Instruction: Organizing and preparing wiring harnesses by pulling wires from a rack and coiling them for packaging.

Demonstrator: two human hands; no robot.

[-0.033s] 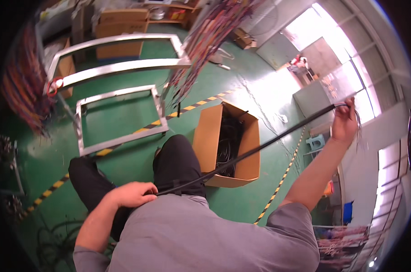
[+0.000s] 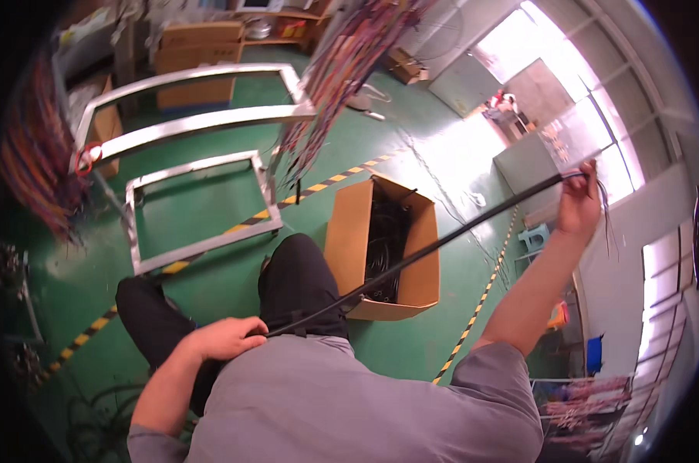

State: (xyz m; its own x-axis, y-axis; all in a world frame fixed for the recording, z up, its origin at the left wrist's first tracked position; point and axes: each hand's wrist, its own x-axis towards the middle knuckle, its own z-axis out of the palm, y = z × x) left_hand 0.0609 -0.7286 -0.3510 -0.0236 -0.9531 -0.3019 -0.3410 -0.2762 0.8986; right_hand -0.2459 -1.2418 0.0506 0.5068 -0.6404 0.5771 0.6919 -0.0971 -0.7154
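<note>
A long black cable [image 2: 442, 241] is stretched taut at a slant from my lap up to the far right. My right hand [image 2: 579, 202], arm held out and raised, is closed around its upper end, where several thin loose wires [image 2: 608, 208] stick out and hang down. At my waist my left hand [image 2: 227, 338] pinches the lower part of the cable between thumb and fingers; what lies under the palm is hidden. Below the cable's middle stands an open cardboard box [image 2: 348, 239] with coiled black cables [image 2: 386, 247] inside.
In front stands a metal frame [image 2: 203, 119], with bundles of coloured wires [image 2: 349, 77] hanging at its right and more wires [image 2: 41, 166] at the left. Yellow-black tape [image 2: 95, 326] crosses the green floor. Cardboard boxes [image 2: 199, 58] are stacked behind. A blue stool [image 2: 533, 236] stands at right.
The view has shifted slightly, so the frame and box sit a little further left. Both hands keep hold of the cable in nearly the same pose.
</note>
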